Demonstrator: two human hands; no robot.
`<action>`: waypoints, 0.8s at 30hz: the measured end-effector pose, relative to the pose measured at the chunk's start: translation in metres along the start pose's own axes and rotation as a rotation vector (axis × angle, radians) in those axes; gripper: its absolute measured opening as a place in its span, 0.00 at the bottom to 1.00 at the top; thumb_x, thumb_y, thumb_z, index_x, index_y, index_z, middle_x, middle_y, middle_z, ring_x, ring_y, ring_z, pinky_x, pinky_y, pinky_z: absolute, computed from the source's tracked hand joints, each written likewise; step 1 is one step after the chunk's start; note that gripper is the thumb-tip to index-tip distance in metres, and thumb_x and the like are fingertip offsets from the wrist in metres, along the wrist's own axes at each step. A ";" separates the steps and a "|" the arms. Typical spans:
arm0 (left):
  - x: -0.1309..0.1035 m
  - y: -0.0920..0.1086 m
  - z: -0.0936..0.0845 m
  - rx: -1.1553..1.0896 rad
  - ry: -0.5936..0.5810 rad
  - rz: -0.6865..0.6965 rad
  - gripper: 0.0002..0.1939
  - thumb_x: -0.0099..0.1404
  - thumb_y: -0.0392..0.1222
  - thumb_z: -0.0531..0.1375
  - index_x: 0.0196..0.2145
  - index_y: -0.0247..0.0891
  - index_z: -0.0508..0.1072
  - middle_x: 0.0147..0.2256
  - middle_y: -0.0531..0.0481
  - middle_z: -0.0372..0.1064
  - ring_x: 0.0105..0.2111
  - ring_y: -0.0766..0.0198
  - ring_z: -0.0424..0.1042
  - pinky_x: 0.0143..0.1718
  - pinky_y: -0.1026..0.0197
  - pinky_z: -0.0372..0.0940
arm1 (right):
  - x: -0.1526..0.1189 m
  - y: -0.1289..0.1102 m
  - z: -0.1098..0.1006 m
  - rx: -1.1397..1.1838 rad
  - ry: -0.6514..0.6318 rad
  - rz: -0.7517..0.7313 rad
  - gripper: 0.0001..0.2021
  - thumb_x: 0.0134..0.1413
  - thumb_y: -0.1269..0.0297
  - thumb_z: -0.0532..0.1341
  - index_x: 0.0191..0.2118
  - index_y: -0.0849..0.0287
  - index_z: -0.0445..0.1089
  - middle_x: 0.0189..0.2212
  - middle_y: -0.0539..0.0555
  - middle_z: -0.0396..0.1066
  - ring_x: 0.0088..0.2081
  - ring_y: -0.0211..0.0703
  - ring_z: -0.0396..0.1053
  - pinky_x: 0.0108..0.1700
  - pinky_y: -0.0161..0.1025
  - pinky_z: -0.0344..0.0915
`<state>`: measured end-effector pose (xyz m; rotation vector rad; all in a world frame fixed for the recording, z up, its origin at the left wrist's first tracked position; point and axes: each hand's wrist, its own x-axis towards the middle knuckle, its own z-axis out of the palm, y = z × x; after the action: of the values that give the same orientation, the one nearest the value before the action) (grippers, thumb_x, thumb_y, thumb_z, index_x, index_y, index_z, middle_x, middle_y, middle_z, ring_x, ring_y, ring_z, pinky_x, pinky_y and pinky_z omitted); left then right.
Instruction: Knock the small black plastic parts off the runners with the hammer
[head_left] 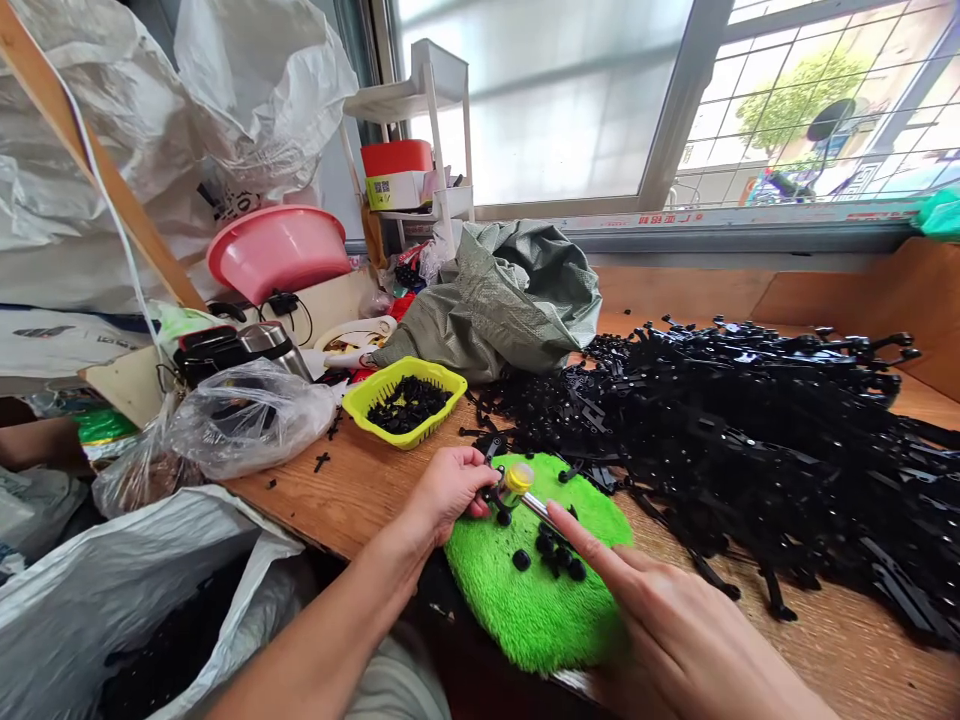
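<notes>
A small hammer with a yellow-capped head (517, 480) and a metal shaft is in my right hand (637, 590), its index finger stretched along the shaft. My left hand (450, 490) pinches a black plastic part (493, 450) right beside the hammer head, above a fluffy green pad (525, 610). Several small round black pieces (555, 550) lie on the pad, below the shaft. The grip of the hammer is hidden inside my right hand.
A large heap of black plastic parts (735, 430) covers the table's right side. Behind the pad stand a yellow-green basket (405, 440) of black pieces and a grey-green sack (510, 300). A clear plastic bag (247, 420) and an open white sack (247, 570) are at the left.
</notes>
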<state>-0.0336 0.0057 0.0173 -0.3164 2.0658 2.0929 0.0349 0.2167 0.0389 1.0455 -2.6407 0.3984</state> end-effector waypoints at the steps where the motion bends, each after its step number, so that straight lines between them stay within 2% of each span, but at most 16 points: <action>1: 0.000 0.000 0.000 0.001 0.002 0.003 0.06 0.48 0.31 0.55 0.19 0.33 0.59 0.14 0.55 0.60 0.09 0.75 0.55 0.09 0.75 0.48 | -0.001 0.000 0.001 -0.021 -0.023 0.009 0.31 0.53 0.80 0.39 0.62 0.51 0.43 0.37 0.55 0.71 0.30 0.47 0.72 0.26 0.37 0.70; 3: 0.000 -0.001 0.000 0.002 0.002 0.016 0.06 0.48 0.32 0.56 0.19 0.33 0.59 0.14 0.55 0.59 0.10 0.74 0.56 0.09 0.75 0.49 | -0.001 -0.001 0.000 0.037 0.041 0.024 0.28 0.57 0.77 0.40 0.62 0.52 0.42 0.44 0.57 0.67 0.39 0.48 0.69 0.34 0.37 0.70; 4: 0.000 -0.001 0.000 0.002 -0.001 0.025 0.06 0.48 0.32 0.56 0.20 0.33 0.59 0.14 0.56 0.59 0.10 0.74 0.56 0.10 0.75 0.49 | -0.001 -0.002 0.000 0.070 0.085 0.022 0.27 0.57 0.76 0.40 0.63 0.53 0.42 0.46 0.57 0.65 0.40 0.47 0.69 0.35 0.36 0.69; 6: 0.000 -0.003 0.000 0.002 -0.010 0.039 0.07 0.48 0.32 0.57 0.19 0.33 0.59 0.14 0.56 0.58 0.10 0.75 0.56 0.10 0.75 0.50 | 0.000 -0.004 0.000 0.082 0.095 0.012 0.29 0.54 0.77 0.41 0.63 0.54 0.42 0.40 0.57 0.68 0.31 0.44 0.71 0.31 0.35 0.69; 8: 0.000 -0.004 0.000 0.003 -0.015 0.046 0.07 0.48 0.33 0.57 0.19 0.33 0.59 0.14 0.56 0.58 0.10 0.75 0.55 0.11 0.74 0.50 | 0.000 -0.005 0.001 0.038 -0.010 0.013 0.33 0.49 0.79 0.42 0.62 0.52 0.43 0.32 0.54 0.70 0.24 0.44 0.70 0.27 0.36 0.69; 9: 0.000 -0.005 0.000 0.005 -0.016 0.047 0.07 0.47 0.34 0.57 0.19 0.33 0.59 0.14 0.56 0.58 0.10 0.75 0.56 0.11 0.74 0.50 | 0.000 -0.005 0.002 0.035 -0.039 0.023 0.33 0.49 0.79 0.42 0.62 0.51 0.44 0.31 0.54 0.70 0.24 0.45 0.70 0.26 0.36 0.69; 12: 0.002 -0.005 0.000 0.015 -0.018 0.058 0.08 0.46 0.36 0.59 0.20 0.33 0.60 0.15 0.56 0.58 0.10 0.74 0.56 0.10 0.74 0.48 | 0.000 -0.004 0.006 0.136 -0.006 0.067 0.30 0.55 0.76 0.40 0.63 0.50 0.39 0.40 0.56 0.68 0.36 0.47 0.70 0.32 0.38 0.69; 14: 0.002 -0.004 -0.001 0.020 -0.030 0.068 0.10 0.45 0.37 0.60 0.19 0.32 0.61 0.14 0.56 0.58 0.10 0.75 0.55 0.10 0.74 0.44 | 0.000 -0.004 0.009 0.126 -0.049 0.088 0.31 0.54 0.76 0.39 0.63 0.50 0.36 0.41 0.58 0.68 0.38 0.50 0.70 0.32 0.42 0.70; 17: -0.004 -0.002 -0.007 0.008 -0.039 0.096 0.12 0.45 0.41 0.62 0.19 0.31 0.63 0.16 0.55 0.58 0.11 0.78 0.51 0.11 0.74 0.41 | -0.003 -0.002 0.009 0.081 -0.162 0.113 0.32 0.52 0.78 0.38 0.62 0.47 0.39 0.40 0.57 0.69 0.38 0.53 0.70 0.31 0.49 0.70; 19: -0.015 -0.003 -0.014 -0.039 -0.048 0.096 0.15 0.46 0.47 0.63 0.24 0.30 0.68 0.18 0.54 0.60 0.14 0.77 0.52 0.13 0.74 0.44 | -0.010 0.002 0.006 0.160 -0.101 0.119 0.27 0.58 0.74 0.37 0.62 0.47 0.39 0.49 0.54 0.64 0.46 0.49 0.65 0.42 0.49 0.68; 21: -0.030 -0.008 -0.021 -0.078 -0.078 0.066 0.21 0.46 0.52 0.64 0.31 0.30 0.71 0.21 0.52 0.63 0.18 0.74 0.57 0.18 0.73 0.51 | -0.021 0.006 0.001 0.233 -0.007 0.109 0.24 0.62 0.70 0.38 0.63 0.49 0.38 0.56 0.50 0.53 0.54 0.44 0.55 0.52 0.42 0.59; 24: -0.052 -0.018 -0.027 0.004 -0.107 0.082 0.24 0.48 0.53 0.64 0.37 0.31 0.73 0.26 0.48 0.68 0.24 0.70 0.61 0.23 0.70 0.55 | -0.035 0.012 -0.005 0.248 0.004 0.126 0.24 0.62 0.71 0.37 0.63 0.51 0.38 0.59 0.48 0.46 0.57 0.42 0.47 0.55 0.40 0.52</action>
<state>0.0219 -0.0206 0.0140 -0.1179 2.0542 2.1018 0.0522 0.2488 0.0298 0.9461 -2.7116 0.7705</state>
